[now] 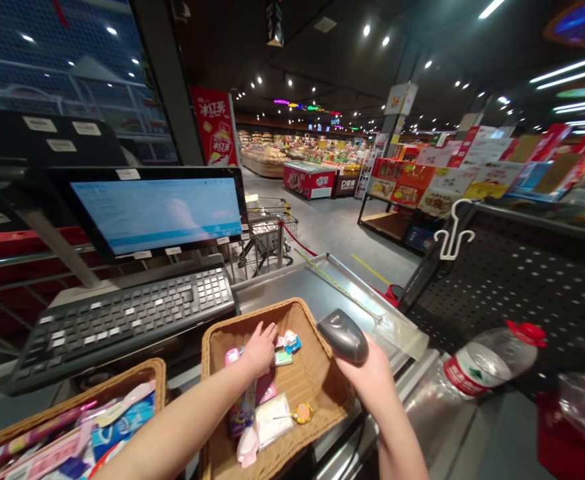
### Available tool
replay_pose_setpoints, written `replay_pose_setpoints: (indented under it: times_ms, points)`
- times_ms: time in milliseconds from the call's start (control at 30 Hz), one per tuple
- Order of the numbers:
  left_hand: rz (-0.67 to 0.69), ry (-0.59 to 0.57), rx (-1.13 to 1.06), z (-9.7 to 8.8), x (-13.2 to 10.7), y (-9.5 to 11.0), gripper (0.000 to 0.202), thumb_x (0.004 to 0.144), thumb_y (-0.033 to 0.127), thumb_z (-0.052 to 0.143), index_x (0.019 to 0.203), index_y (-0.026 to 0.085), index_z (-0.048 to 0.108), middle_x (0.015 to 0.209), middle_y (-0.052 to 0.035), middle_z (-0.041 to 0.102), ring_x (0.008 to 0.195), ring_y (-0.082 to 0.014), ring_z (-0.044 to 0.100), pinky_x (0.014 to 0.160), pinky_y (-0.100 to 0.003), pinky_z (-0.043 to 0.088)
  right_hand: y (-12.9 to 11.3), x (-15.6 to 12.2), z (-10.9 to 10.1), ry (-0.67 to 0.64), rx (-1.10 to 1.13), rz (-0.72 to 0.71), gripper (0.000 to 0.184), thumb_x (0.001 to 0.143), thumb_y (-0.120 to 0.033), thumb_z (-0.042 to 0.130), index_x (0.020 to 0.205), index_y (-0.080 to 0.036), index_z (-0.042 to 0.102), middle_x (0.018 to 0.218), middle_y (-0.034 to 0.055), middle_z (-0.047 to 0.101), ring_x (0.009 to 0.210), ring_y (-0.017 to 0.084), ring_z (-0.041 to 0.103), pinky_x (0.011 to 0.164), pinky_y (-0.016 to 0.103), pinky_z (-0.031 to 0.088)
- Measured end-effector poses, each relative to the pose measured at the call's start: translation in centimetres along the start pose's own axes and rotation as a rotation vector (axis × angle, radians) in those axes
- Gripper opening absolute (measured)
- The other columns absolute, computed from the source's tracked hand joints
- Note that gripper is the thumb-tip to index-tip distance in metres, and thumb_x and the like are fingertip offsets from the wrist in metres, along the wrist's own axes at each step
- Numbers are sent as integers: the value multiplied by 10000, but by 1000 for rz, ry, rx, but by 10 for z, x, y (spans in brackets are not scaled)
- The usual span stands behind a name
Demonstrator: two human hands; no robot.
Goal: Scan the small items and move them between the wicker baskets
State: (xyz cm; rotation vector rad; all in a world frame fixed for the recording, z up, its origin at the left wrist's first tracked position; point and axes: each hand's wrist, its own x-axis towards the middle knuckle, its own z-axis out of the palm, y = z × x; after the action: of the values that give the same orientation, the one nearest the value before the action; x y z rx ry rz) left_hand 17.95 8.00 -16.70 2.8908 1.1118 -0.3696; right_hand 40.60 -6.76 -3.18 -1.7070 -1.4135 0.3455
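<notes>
My left hand reaches into a wicker basket and rests on small wrapped items, fingers curled over them; whether it grips one is hidden. My right hand holds a grey handheld barcode scanner over the basket's right rim, its head pointing down toward the basket. More small packets and a round yellow sweet lie in the basket.
A black keyboard and a lit till screen stand at the left. A second wicker basket full of packets sits at the lower left. A plastic bottle with a red cap lies on the steel counter. Shopping trolleys and shop displays lie beyond.
</notes>
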Motion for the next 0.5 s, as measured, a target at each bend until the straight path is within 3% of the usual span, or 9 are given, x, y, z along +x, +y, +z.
replay_pose_setpoints:
  times_ms: [133, 300, 400, 500]
  points:
    - [38, 56, -26, -7, 18, 15, 519, 858, 252, 521, 1357, 111, 528, 1549, -189, 338, 1459, -294, 265, 1196, -549, 134, 0, 6, 1, -5, 13, -16, 298, 705, -306, 626, 951, -174, 730, 922, 95, 752, 871, 282, 697, 784, 387, 557]
    - [56, 87, -57, -4, 36, 28, 503, 883, 184, 462, 1384, 198, 501, 1606, -105, 227, 1500, -242, 145, 1215, -531, 74, 3, 9, 3, -13, 37, -2, 355, 693, -267, 628, 1023, -169, 714, 1001, 102, 749, 931, 282, 697, 807, 380, 563]
    - [-40, 89, -81, 0, 36, 34, 499, 891, 135, 413, 1381, 165, 504, 1601, -154, 213, 1494, -289, 153, 1189, -596, 89, 7, 9, 0, -6, 47, -30, 361, 691, -249, 626, 1033, -179, 715, 1015, 94, 747, 954, 278, 693, 834, 381, 557]
    - [-82, 62, -123, -1, 27, 37, 486, 848, 236, 548, 1329, 164, 558, 1571, -204, 275, 1472, -364, 199, 1149, -662, 122, 9, 9, -3, -6, 51, -12, 360, 688, -248, 632, 1030, -171, 716, 994, 93, 748, 926, 275, 696, 817, 378, 559]
